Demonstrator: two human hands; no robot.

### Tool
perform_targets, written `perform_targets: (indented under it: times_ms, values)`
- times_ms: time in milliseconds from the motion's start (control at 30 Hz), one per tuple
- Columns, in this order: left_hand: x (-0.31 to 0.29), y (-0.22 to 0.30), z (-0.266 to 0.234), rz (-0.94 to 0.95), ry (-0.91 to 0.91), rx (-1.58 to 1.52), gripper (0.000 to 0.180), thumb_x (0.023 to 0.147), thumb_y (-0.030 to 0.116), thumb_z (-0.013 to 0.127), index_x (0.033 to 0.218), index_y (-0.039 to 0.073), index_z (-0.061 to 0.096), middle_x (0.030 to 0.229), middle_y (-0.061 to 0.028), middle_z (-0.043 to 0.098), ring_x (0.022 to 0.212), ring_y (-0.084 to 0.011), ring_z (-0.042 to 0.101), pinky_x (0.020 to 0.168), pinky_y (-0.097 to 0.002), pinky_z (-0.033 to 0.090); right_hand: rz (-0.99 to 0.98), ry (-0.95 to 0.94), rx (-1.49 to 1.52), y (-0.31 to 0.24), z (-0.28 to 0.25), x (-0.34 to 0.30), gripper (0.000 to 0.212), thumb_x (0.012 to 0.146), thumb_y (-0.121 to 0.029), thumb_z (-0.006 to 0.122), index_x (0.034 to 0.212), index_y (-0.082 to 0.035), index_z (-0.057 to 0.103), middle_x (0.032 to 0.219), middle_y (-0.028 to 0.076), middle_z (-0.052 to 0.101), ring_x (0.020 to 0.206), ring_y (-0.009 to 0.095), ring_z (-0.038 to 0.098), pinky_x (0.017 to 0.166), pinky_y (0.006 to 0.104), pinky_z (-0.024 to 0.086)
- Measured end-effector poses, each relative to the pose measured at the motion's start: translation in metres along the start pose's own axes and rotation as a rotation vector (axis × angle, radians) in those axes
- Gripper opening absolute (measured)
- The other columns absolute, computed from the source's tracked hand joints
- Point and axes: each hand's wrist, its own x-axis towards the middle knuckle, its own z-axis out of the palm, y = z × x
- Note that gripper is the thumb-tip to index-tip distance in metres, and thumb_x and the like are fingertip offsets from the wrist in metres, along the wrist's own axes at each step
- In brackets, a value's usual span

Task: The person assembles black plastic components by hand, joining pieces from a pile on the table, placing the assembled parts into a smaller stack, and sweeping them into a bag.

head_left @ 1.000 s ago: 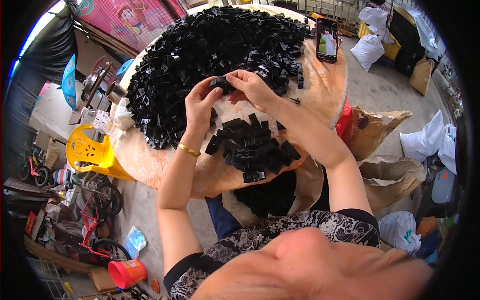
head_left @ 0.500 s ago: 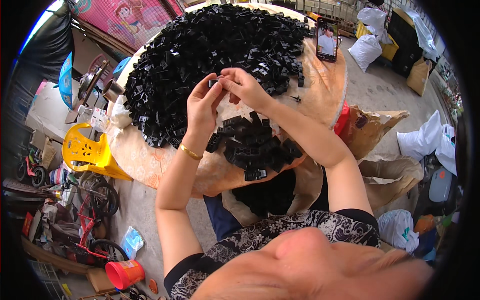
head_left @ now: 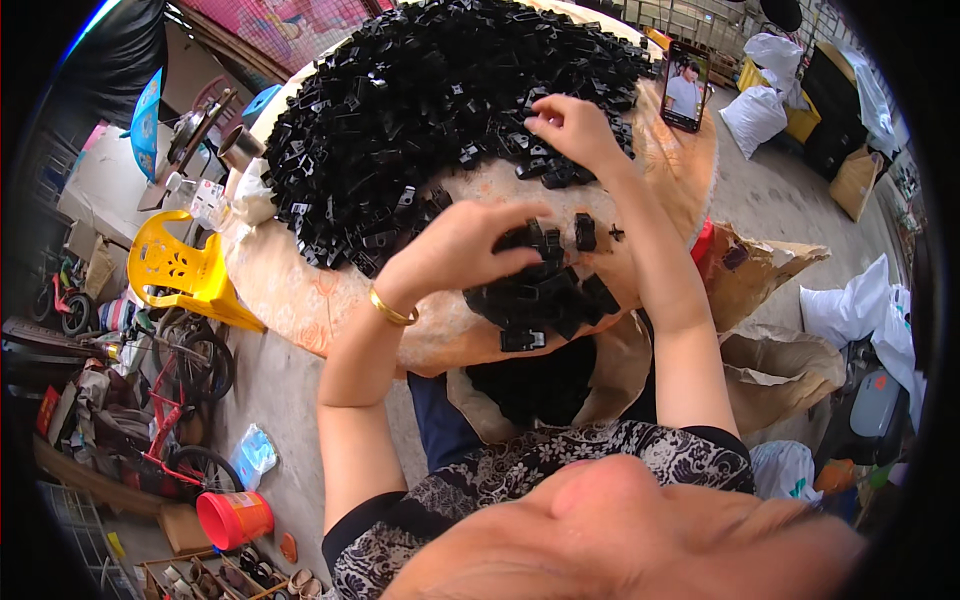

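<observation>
A large heap of small black plastic parts (head_left: 400,110) covers the far side of a round table. Over a smaller group of black plastic parts (head_left: 545,300) at the near edge is my left hand (head_left: 465,245), thumb and fingers apart around the top pieces. My right hand (head_left: 575,130) reaches to the right part of the large heap, its fingertips drawn together against it. Whether a piece is between them I cannot make out against the black. A single black part (head_left: 585,231) stands beside the small group, with a tiny dark cross-shaped piece (head_left: 616,233) to its right.
An orange patterned cloth (head_left: 300,290) covers the table. At its far right stands a phone (head_left: 685,88) with a lit screen. Below the near edge is an open sack (head_left: 625,370) with black contents. Left are a yellow chair (head_left: 180,270) and a red bucket (head_left: 235,519); right, brown paper sacks (head_left: 770,365).
My hands, together above the table before, have parted. The left has come down to the small group; the right has moved right and away to the heap. The view has shifted slightly.
</observation>
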Motion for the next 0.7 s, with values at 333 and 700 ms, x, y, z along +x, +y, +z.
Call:
perform_targets:
  times_ms: [333,700]
  values:
    - [0.048,-0.081,-0.013,-0.205,0.458,-0.014,0.017,0.079,0.011,0.064,0.094,0.003,0.065,0.080,-0.0071,0.064,0.071,-0.0127,0.058,0.065,-0.0253,0.047,-0.264,-0.176,-0.496,-0.011,0.044,-0.016,0.026,0.074,-0.017,0.062,0.100,-0.016,0.062,0.089,0.008,0.061,0.088,0.024,0.059,0.080,0.0400,0.041]
    - [0.132,-0.166,-0.012,-0.503,0.313,0.630,0.039,0.069,0.034,0.070,0.094,0.004,0.066,0.092,-0.0174,0.064,0.091,-0.0301,0.060,0.081,-0.0375,0.047,-0.269,0.112,0.082,-0.016,0.037,-0.011,0.025,0.068,0.003,0.053,0.091,-0.001,0.063,0.086,0.016,0.057,0.082,0.031,0.058,0.075,0.0373,0.048]
